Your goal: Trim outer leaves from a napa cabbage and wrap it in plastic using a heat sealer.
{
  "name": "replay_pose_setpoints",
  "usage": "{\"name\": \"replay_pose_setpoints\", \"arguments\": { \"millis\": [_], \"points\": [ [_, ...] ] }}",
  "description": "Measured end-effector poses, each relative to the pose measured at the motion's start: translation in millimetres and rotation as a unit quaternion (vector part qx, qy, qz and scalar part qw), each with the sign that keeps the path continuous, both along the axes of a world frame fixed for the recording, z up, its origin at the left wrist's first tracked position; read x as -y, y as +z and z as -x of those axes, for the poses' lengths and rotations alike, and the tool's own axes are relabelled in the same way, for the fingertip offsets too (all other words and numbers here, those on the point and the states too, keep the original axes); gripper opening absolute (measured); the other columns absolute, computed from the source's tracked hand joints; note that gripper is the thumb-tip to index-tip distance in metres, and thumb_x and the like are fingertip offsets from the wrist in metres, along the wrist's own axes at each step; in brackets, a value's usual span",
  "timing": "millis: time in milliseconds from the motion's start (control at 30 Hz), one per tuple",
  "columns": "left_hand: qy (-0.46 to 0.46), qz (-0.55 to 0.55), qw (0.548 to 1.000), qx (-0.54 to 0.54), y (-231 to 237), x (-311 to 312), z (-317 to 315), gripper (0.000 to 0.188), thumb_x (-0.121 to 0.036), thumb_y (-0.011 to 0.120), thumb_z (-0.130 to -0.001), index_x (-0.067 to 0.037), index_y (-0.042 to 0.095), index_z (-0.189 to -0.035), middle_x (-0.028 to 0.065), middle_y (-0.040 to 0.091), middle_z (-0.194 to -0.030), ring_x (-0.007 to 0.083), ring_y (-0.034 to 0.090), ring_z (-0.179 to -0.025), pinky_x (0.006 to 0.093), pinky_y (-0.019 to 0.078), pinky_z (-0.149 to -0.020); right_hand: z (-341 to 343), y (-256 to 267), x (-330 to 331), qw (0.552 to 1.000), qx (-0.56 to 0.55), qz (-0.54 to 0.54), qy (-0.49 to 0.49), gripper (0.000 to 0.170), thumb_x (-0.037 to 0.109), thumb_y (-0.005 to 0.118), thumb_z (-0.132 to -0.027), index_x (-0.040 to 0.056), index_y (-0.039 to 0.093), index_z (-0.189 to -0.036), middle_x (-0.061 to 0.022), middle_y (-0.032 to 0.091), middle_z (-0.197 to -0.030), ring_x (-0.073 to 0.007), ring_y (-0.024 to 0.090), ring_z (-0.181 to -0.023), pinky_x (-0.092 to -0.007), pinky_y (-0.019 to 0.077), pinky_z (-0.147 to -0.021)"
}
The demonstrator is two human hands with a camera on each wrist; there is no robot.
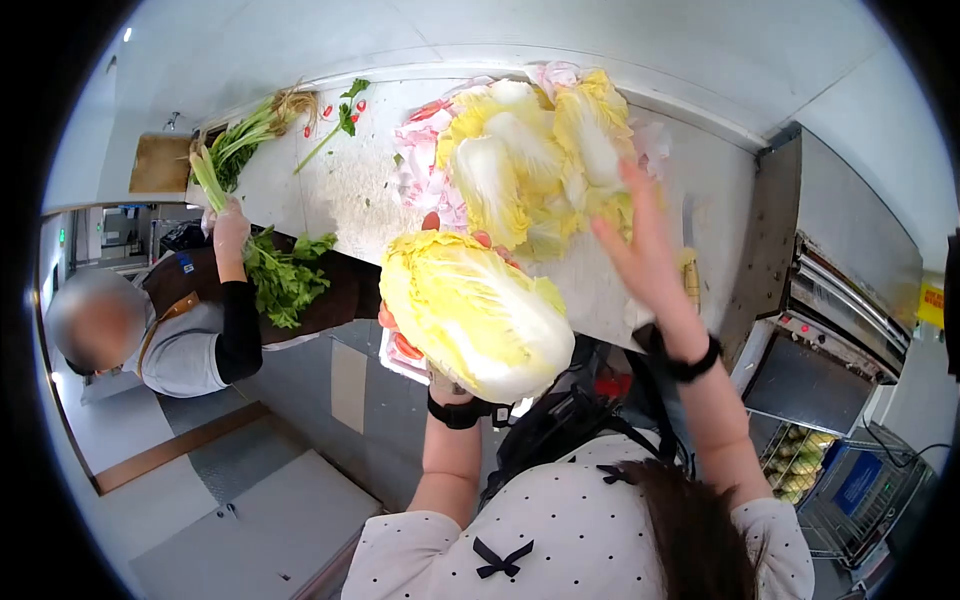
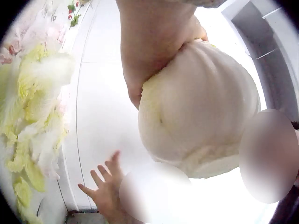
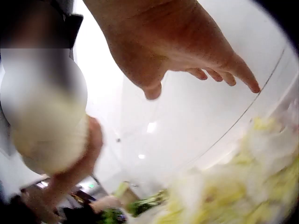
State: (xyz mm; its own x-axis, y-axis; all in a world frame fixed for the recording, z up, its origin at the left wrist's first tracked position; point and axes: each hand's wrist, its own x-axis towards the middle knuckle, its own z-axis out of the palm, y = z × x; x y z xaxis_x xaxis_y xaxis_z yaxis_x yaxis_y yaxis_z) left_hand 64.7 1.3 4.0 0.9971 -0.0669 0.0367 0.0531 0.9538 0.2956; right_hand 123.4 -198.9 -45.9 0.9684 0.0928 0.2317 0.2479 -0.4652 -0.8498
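Observation:
A whole yellow-and-white cabbage (image 1: 475, 315) rests in my left hand, which is mostly hidden beneath it in the head view. The left wrist view shows the left hand (image 2: 156, 44) gripping the cabbage (image 2: 198, 109) from one side, its pale base exposed. My right hand (image 1: 645, 255) is raised over the counter, apart from the cabbage, fingers spread and holding nothing. In the right wrist view the right hand (image 3: 168, 42) has its thumb away from the fingers. Loose cabbage leaves (image 1: 510, 160) lie piled on pink-and-white wrapping (image 1: 420, 165) near that hand.
Another person (image 1: 190, 330) at the left holds leafy green stalks (image 1: 285, 280). More greens (image 1: 240, 140) and small red pieces (image 1: 327, 111) lie on the counter (image 1: 345, 185). A metal appliance (image 1: 830, 290) and a wire cart (image 1: 855, 500) stand at the right.

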Motion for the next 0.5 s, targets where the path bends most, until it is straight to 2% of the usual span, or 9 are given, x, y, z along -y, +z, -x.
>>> {"name": "replay_pose_setpoints", "arguments": {
  "millis": [33, 67, 133, 200, 233, 333, 367, 467, 500],
  "points": [
    [0.009, -0.015, 1.0, -0.023, -0.5, -3.2, 0.8, 0.091, -0.058, 0.061, -0.067, -0.018, 0.023, -0.138, 0.0245, 0.044, -0.125, 0.0411, 0.048, -0.107, 0.0543, 0.039, -0.09, 22.1, 19.2, -5.0, 0.972, -0.123, -0.182, 0.086, 0.072, 0.022, 0.065, -0.078, 0.0032, 0.025, -0.135, -0.017, 0.032, -0.135, -0.0266, 0.029, -0.127, -0.0371, 0.0273, -0.102],
    [0.017, -0.03, 0.998, -0.047, -0.8, -7.4, 1.3, 0.092, -0.058, 0.062, -0.066, -0.017, 0.023, -0.138, 0.0254, 0.043, -0.125, 0.0408, 0.048, -0.107, 0.054, 0.0391, -0.09, 43.8, 40.6, -12.2, 0.888, -0.24, -0.355, 0.164, 0.074, 0.024, 0.066, -0.077, 0.0032, 0.025, -0.135, -0.0166, 0.033, -0.135, -0.0265, 0.03, -0.127, -0.0388, 0.0265, -0.102],
    [0.03, -0.049, 0.997, -0.054, -3.6, -10.1, -0.1, 0.094, -0.057, 0.062, -0.064, -0.015, 0.023, -0.138, 0.027, 0.043, -0.124, 0.0406, 0.048, -0.108, 0.0533, 0.0395, -0.091, 69.9, 58.9, -26.5, 0.89, -0.208, -0.343, 0.218, 0.075, 0.023, 0.07, -0.072, 0.0081, 0.031, -0.133, -0.0157, 0.033, -0.135, -0.0296, 0.031, -0.126, -0.038, 0.0328, -0.099],
    [0.046, -0.056, 0.997, -0.019, -8.3, -10.8, -3.2, 0.095, -0.057, 0.061, -0.064, -0.012, 0.022, -0.138, 0.0286, 0.043, -0.123, 0.0408, 0.048, -0.108, 0.0524, 0.0401, -0.091, 76.8, 82.7, -32.6, 0.961, -0.095, -0.209, 0.156, 0.066, 0.02, 0.071, -0.069, 0.0081, 0.04, -0.126, -0.0147, 0.039, -0.129, -0.0303, 0.039, -0.119, -0.037, 0.0367, -0.095],
    [0.051, -0.083, 0.995, -0.019, -8.3, -11.7, -3.3, 0.096, -0.057, 0.061, -0.064, -0.01, 0.022, -0.138, 0.0291, 0.044, -0.122, 0.0407, 0.048, -0.107, 0.0515, 0.0406, -0.091, 78.6, 89.9, -35.4, 0.982, -0.037, -0.139, 0.123, 0.062, 0.018, 0.072, -0.067, 0.008, 0.044, -0.123, -0.0142, 0.043, -0.126, -0.0307, 0.043, -0.115, -0.0365, 0.0387, -0.092],
    [0.061, -0.144, 0.988, -0.015, -8.1, -12.4, -0.8, 0.098, -0.058, 0.06, -0.063, -0.007, 0.022, -0.137, 0.0301, 0.046, -0.118, 0.0398, 0.05, -0.105, 0.0486, 0.042, -0.09, 74.2, 92.8, -44.3, 0.994, 0.041, -0.079, 0.062, 0.045, 0.013, 0.072, -0.063, 0.0068, 0.055, -0.103, -0.0132, 0.052, -0.113, -0.0312, 0.052, -0.098, -0.0365, 0.0432, -0.082],
    [0.063, -0.15, 0.987, -0.008, -7.2, -10.8, -1.0, 0.098, -0.059, 0.059, -0.064, -0.005, 0.022, -0.137, 0.03, 0.047, -0.117, 0.0391, 0.051, -0.104, 0.0475, 0.0425, -0.089, 69.3, 92.0, -47.8, 0.991, 0.089, -0.091, 0.028, 0.03, 0.012, 0.072, -0.062, 0.0059, 0.057, -0.087, -0.0102, 0.059, -0.098, -0.0295, 0.057, -0.084, -0.0366, 0.0455, -0.072],
    [0.069, -0.178, 0.98, -0.047, 1.1, -8.6, 1.4, 0.096, -0.063, 0.053, -0.066, -0.004, 0.023, -0.136, 0.0291, 0.049, -0.115, 0.037, 0.052, -0.103, 0.0447, 0.0431, -0.088, 66.3, 79.9, -43.7, 0.983, 0.173, -0.054, 0.029, 0.026, 0.012, 0.073, -0.062, 0.0056, 0.057, -0.081, -0.0072, 0.061, -0.09, -0.0285, 0.058, -0.08, -0.0358, 0.0466, -0.068],
    [0.071, -0.189, 0.977, -0.071, 4.7, -7.8, 2.9, 0.095, -0.064, 0.051, -0.067, -0.004, 0.024, -0.136, 0.0288, 0.049, -0.115, 0.0362, 0.052, -0.103, 0.0438, 0.0432, -0.088, 65.9, 80.5, -43.5, 0.987, 0.136, -0.076, 0.029, 0.024, 0.012, 0.072, -0.062, 0.0058, 0.057, -0.08, -0.0068, 0.061, -0.088, -0.0282, 0.058, -0.079, -0.0358, 0.0466, -0.067]
  ]
}}
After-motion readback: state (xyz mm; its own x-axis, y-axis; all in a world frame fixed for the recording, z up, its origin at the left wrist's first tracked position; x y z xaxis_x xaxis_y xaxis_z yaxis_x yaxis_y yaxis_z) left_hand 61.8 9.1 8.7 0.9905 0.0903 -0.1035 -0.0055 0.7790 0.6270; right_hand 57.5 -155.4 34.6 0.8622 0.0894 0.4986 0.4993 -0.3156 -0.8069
